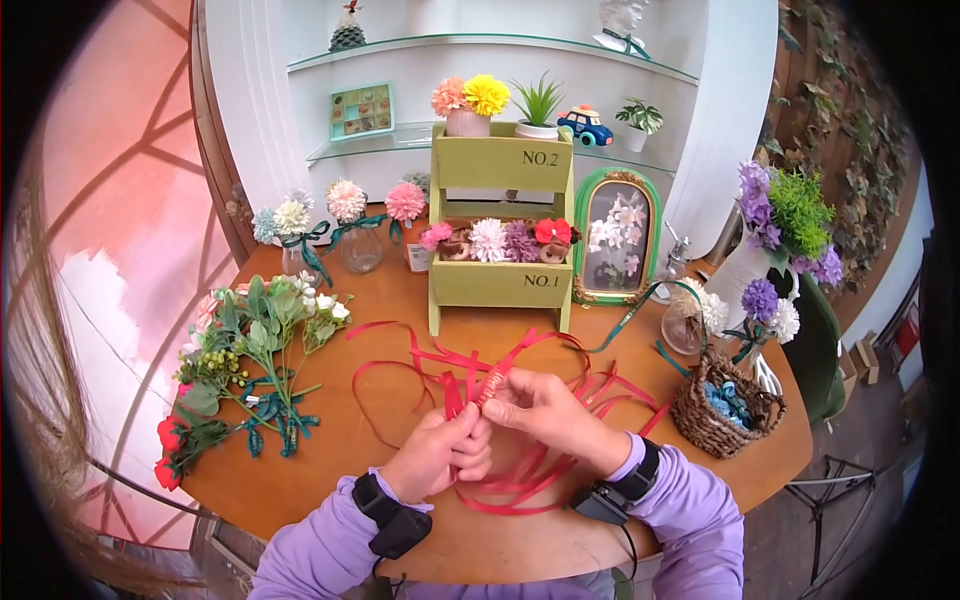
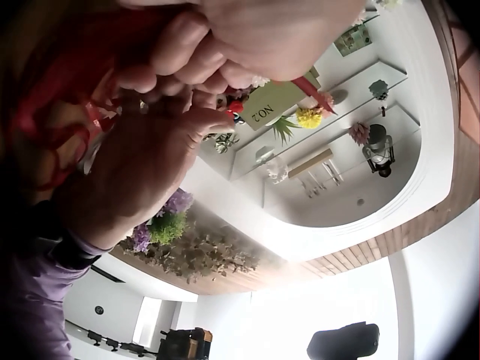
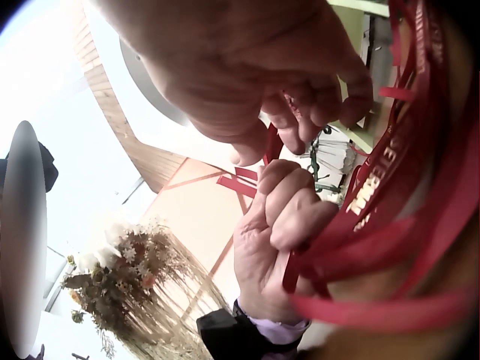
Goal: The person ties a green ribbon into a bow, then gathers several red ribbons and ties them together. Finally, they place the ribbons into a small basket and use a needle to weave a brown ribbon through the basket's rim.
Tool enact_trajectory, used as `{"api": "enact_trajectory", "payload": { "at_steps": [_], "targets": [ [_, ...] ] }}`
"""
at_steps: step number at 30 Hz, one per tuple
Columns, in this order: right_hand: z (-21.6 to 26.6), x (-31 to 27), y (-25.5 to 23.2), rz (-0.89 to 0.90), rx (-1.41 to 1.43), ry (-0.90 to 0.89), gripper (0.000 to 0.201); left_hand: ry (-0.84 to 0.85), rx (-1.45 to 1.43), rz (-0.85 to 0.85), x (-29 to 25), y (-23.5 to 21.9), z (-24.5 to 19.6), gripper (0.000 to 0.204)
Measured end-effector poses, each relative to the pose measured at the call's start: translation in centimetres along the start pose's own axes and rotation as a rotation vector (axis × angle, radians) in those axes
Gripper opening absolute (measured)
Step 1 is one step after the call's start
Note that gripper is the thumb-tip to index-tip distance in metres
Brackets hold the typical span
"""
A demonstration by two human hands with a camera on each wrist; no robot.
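A long red ribbon (image 1: 515, 506) with pale lettering lies in loops on the table, and its upper lengths run into both hands. My left hand (image 1: 437, 458) has its fingers curled round the ribbon, with a folded piece sticking up above the thumb. Close beside it, my right hand (image 1: 548, 408) pinches a lettered stretch of the same ribbon between thumb and fingers. In the right wrist view, ribbon strands (image 3: 367, 191) with gold letters hang near the curled left hand (image 3: 277, 217). The right fingertips partly hide the pinched spot.
Artificial flower stems (image 1: 265, 340) tied with dark green ribbon lie at the left. A woven basket (image 1: 690, 415) holding blue-green ribbon stands at the right, near vases of flowers. Behind the hands are a green two-tier stand (image 1: 500, 283) and a green oval frame (image 1: 650, 215).
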State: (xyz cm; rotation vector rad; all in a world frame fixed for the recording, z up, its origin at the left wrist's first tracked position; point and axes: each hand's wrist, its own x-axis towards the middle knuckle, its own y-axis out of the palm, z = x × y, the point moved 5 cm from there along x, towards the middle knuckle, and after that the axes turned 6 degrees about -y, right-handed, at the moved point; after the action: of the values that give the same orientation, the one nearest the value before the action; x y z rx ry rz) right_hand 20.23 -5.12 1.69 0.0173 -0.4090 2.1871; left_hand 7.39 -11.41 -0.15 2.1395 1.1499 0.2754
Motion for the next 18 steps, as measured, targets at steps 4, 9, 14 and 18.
{"api": "enact_trajectory", "payload": {
  "at_steps": [4, 9, 14, 18],
  "targets": [
    [0.7, -0.2, 0.3, 0.006, 0.352, -0.015, 0.016, -0.181, -0.066, 0.051, -0.3, 0.6, 0.5, 0.033],
    [-0.5, 0.0, 0.5, 0.045, 0.430, -0.036, 0.013, -0.259, -0.007, 0.063, -0.5, 0.0, 0.4, 0.034],
    [0.2, 0.0, 0.3, 0.062, 0.468, -0.019, 0.011, -0.287, -0.192, 0.151, -0.6, 0.4, 0.7, 0.043],
    [0.3, 0.1, -0.3, 0.029, 0.369, -0.019, 0.008, -0.229, -0.155, 0.042, -0.6, 0.7, 0.0, 0.051]
  ]
}}
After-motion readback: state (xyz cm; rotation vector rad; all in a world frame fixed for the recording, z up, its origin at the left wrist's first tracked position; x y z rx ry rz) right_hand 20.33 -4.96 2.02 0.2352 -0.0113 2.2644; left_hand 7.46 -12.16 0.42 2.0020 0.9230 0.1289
